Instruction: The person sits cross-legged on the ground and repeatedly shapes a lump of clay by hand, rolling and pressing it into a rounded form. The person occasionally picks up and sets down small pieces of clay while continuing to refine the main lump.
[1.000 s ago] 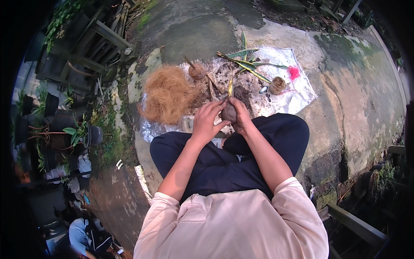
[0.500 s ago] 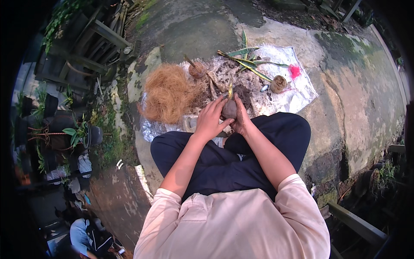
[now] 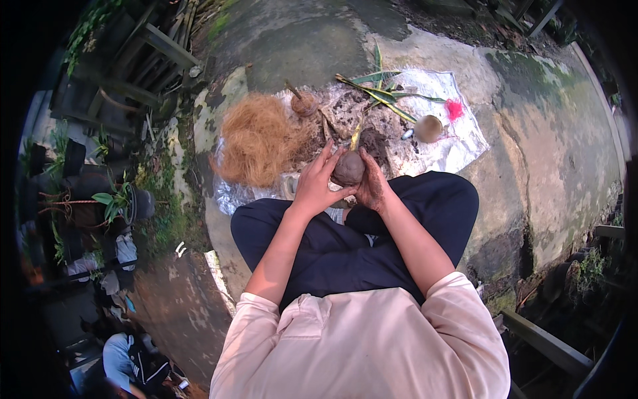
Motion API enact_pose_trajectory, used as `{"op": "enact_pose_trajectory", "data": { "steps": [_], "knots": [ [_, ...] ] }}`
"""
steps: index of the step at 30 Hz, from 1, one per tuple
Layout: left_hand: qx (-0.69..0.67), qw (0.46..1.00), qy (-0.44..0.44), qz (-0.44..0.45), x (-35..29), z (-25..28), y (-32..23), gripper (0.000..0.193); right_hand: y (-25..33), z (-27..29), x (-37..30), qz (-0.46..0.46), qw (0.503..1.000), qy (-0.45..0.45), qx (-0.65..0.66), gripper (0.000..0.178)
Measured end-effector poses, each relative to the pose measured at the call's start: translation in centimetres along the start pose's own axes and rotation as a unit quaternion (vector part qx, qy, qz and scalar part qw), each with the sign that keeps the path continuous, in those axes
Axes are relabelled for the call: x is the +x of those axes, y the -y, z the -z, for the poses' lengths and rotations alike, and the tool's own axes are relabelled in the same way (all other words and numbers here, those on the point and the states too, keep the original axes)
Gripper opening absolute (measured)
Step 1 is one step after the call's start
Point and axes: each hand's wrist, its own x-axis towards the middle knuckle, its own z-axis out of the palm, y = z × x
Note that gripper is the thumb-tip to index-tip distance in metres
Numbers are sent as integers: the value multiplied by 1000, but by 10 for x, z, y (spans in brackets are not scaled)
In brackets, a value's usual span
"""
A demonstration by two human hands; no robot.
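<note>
Between my two palms sits a dark, rounded ball of mud (image 3: 348,169), with a yellow-edged green leaf cutting (image 3: 356,137) standing up out of its top. My left hand (image 3: 320,181) cups the ball from the left, thumb along its near side. From the right, my right hand (image 3: 374,181) presses against it, its fingers smeared with soil. Loose dark soil (image 3: 377,143) lies on the sheet just beyond my hands. A heap of brown coconut fibre (image 3: 258,143) is to the left of my left hand.
A fibre-wrapped ball with a stem (image 3: 304,104) stands behind the heap. Long striped leaves (image 3: 382,93) lie across the white sheet (image 3: 458,143). A round brown twine roll (image 3: 428,128), a small white object (image 3: 407,134) and pink string (image 3: 454,109) are at the right. Potted plants (image 3: 123,203) line the left.
My hands have opened a little around the mud ball, so more of it shows. The ball has shifted slightly left and nearer, and its leaf leans more to the right.
</note>
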Motion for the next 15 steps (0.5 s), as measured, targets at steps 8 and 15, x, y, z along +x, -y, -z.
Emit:
{"op": "enact_pose_trajectory", "data": {
  "steps": [8,15],
  "knots": [
    [73,996,-15,-49,1,7,6,97,-5,-6,10,32,996,-58,-55,59],
    [-47,997,-64,-8,-2,11,-11,92,11,-37,-4,33,996,-45,-68,61]
  ]
}}
